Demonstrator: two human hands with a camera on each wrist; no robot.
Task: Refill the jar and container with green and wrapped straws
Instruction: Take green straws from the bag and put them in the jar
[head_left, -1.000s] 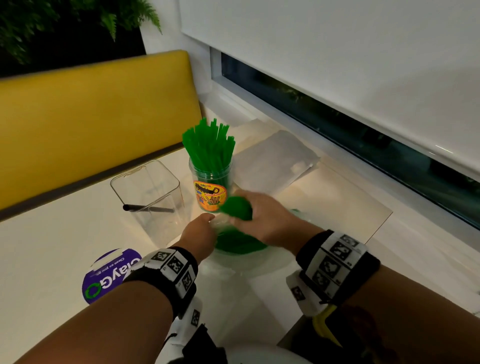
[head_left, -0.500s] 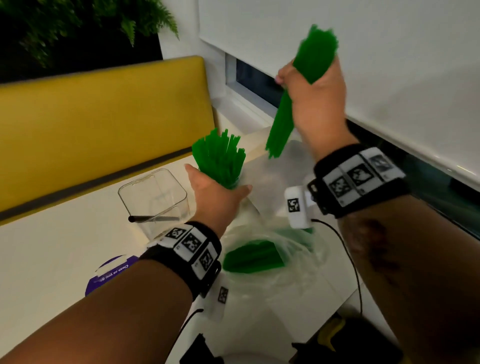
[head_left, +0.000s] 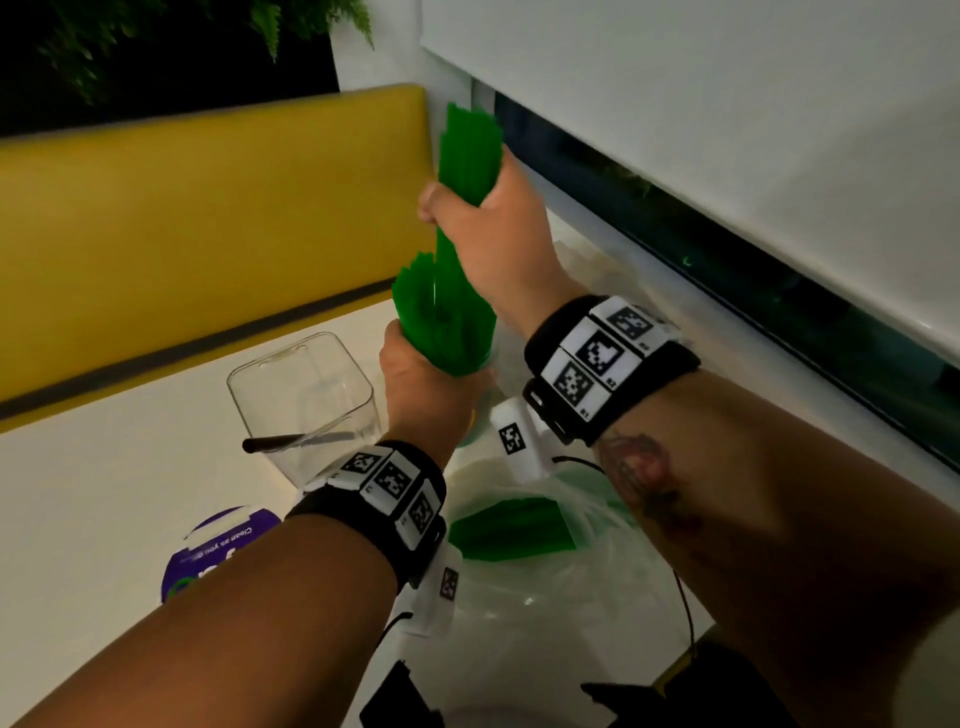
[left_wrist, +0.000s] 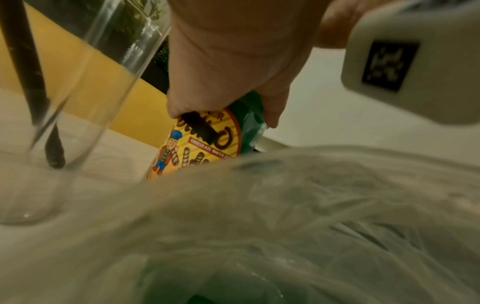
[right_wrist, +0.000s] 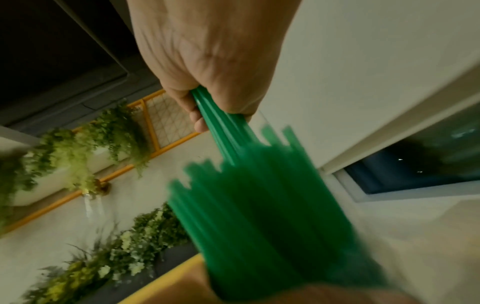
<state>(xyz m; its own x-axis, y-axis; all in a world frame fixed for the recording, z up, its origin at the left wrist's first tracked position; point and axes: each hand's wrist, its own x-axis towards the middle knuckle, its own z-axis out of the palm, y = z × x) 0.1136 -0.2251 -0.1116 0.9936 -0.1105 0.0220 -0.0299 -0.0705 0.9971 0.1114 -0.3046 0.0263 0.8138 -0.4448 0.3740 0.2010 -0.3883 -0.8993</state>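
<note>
My right hand (head_left: 470, 215) grips a bundle of green straws (head_left: 467, 150) upright above the jar, and the bundle's lower ends reach in among the green straws (head_left: 441, 322) standing in the jar. The right wrist view shows that bundle (right_wrist: 259, 195) fanning out below my right hand (right_wrist: 207, 67). My left hand (head_left: 423, 384) wraps around the jar and hides most of it. In the left wrist view the jar (left_wrist: 207, 144) has a yellow cartoon label under my left hand (left_wrist: 226, 72). A clear square container (head_left: 306, 395) left of the jar holds one black straw (head_left: 296, 440).
A clear plastic bag (head_left: 561, 597) with more green straws (head_left: 511, 530) lies on the white table (head_left: 104, 493) in front of the jar. A purple round sticker (head_left: 213, 551) is at the near left. A yellow bench back (head_left: 182, 234) stands behind, and a window with a white blind (head_left: 727, 130) is on the right.
My right hand has brought the straw bundle down and left from up by the blind to the jar's top. My left hand has stayed on the jar.
</note>
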